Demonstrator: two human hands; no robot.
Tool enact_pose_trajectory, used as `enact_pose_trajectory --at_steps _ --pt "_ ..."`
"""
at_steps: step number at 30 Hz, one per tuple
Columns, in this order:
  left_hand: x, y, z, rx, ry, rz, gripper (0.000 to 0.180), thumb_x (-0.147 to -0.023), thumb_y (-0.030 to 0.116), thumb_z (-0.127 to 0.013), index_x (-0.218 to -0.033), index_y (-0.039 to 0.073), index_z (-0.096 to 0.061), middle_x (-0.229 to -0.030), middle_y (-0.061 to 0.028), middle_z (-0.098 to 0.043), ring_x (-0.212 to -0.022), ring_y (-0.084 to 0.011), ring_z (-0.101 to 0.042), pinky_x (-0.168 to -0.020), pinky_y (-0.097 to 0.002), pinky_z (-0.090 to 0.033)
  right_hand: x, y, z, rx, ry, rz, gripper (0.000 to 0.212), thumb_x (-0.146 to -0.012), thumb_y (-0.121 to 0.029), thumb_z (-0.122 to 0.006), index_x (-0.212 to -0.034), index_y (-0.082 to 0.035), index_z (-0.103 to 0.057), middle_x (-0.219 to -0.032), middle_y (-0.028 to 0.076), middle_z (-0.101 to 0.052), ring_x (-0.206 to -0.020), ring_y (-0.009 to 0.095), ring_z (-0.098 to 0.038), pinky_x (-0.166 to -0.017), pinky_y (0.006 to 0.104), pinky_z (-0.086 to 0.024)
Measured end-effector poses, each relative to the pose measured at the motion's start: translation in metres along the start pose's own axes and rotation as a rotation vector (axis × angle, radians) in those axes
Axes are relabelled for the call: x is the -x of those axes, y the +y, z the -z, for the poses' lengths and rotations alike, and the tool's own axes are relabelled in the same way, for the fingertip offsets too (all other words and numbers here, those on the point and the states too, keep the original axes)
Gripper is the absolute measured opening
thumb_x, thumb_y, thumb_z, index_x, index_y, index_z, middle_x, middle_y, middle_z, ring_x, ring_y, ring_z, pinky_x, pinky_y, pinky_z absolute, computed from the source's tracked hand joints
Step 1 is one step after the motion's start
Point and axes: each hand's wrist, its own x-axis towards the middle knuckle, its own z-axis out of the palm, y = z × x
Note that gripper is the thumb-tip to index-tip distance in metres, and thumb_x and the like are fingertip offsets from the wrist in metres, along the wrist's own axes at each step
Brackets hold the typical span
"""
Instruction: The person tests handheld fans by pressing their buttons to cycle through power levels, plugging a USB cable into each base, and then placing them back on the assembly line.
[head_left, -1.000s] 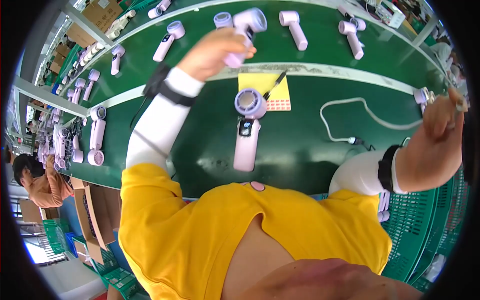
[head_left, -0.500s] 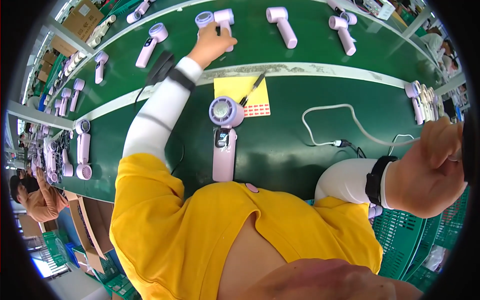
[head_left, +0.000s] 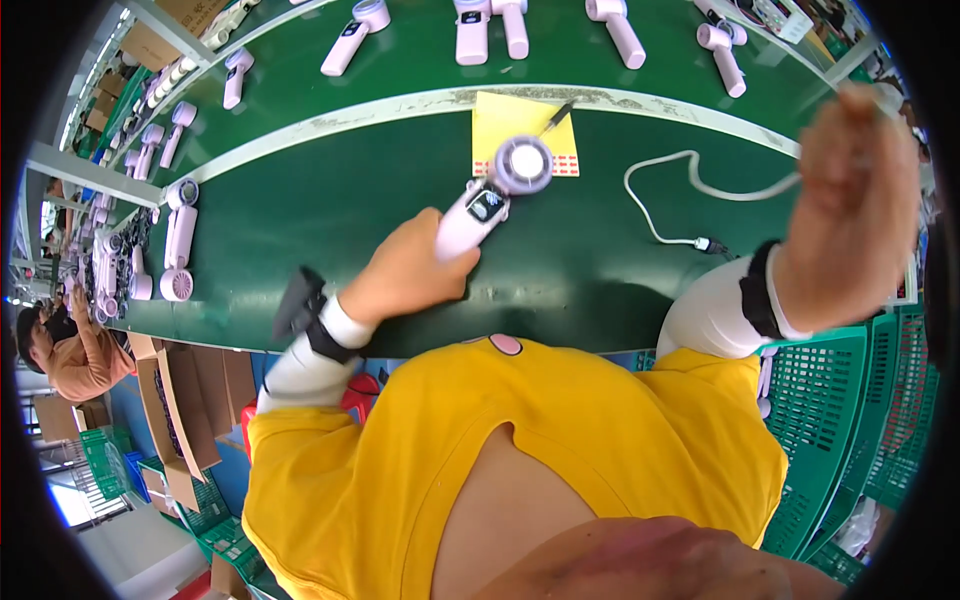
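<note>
A lilac handheld fan [head_left: 470, 217] with a small dark display is gripped by its handle in my left hand [head_left: 410, 270], above the green table and tilted to the upper right. Its round head [head_left: 523, 164] overlaps the lower part of a yellow sheet [head_left: 500, 120]. My right hand [head_left: 850, 210] is raised at the far right, its fingers smeared by motion. A white cable [head_left: 700, 180] runs over the table towards this hand; whether the fingers hold it cannot be made out.
A pen [head_left: 558, 117] lies on the yellow sheet. Beyond the pale ledge [head_left: 640, 103], several lilac fans [head_left: 620, 40] lie on a green surface. More fans [head_left: 180, 235] are at the left edge. Green crates [head_left: 815, 400] stand at lower right; a person [head_left: 80, 350] sits at left.
My left hand has come back from the fans beyond the ledge and picked up the fan from the table before me. My right hand has risen. The view has shifted.
</note>
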Motion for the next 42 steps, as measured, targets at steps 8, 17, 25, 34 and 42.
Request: enact_pose_trajectory --at_steps 8,17,25,34,42 --pt "0.026 0.032 0.003 0.947 -0.019 -0.258 0.030 -0.074 0.013 -0.065 -0.088 0.001 -0.041 -0.075 -0.0058 -0.051 -0.067 -0.0077 -0.049 -0.054 -0.0260 -0.041 0.032 0.061 -0.070 -0.189 -0.304 -0.229 0.039 -0.092 -0.035 -0.042 -0.105 0.000 -0.051 -0.090 0.006 -0.054 -0.080 0.009 -0.048 -0.069 0.0206 -0.039" --pt "0.027 0.033 -0.007 0.673 0.306 -0.467 0.032 -0.074 0.017 -0.067 -0.089 0.002 -0.043 -0.075 -0.0089 -0.053 -0.060 -0.0137 -0.053 -0.053 -0.0301 -0.044 0.037 0.072 -0.090 -0.229 -0.228 -0.021 0.045 -0.093 -0.038 -0.034 -0.112 0.001 -0.045 -0.099 0.009 -0.056 -0.094 0.015 -0.053 -0.080 0.0262 -0.042" --pt "0.008 0.027 0.019 -0.029 0.509 -1.117 0.047 -0.072 0.022 -0.068 -0.104 0.000 -0.044 -0.079 -0.0142 -0.056 -0.063 -0.0281 -0.058 -0.059 -0.0320 -0.046 0.042 0.032 -0.100 -0.941 -0.185 -0.827 0.043 -0.090 -0.037 -0.040 -0.109 0.001 -0.048 -0.097 0.011 -0.059 -0.089 0.017 -0.057 -0.080 0.0288 -0.044" --pt "0.052 0.037 0.004 1.216 -0.172 -0.487 0.055 -0.080 0.032 -0.061 -0.114 -0.001 -0.034 -0.085 -0.0145 -0.057 -0.062 -0.0208 -0.060 -0.053 -0.0283 -0.048 0.043 0.033 -0.101 -0.398 -0.324 0.255 0.040 -0.092 -0.033 -0.043 -0.114 0.001 -0.040 -0.095 0.007 -0.052 -0.081 0.011 -0.049 -0.071 0.0220 -0.040" --pt "0.097 0.055 0.050 1.308 0.682 -1.086 0.049 -0.082 0.035 -0.057 -0.106 -0.001 -0.034 -0.089 -0.0127 -0.049 -0.066 -0.0183 -0.053 -0.058 -0.0289 -0.044 0.052 0.025 -0.110 -0.463 -0.488 -0.132 0.029 -0.094 -0.025 -0.039 -0.105 0.000 -0.049 -0.081 0.003 -0.052 -0.071 0.006 -0.046 -0.063 0.0192 -0.038"
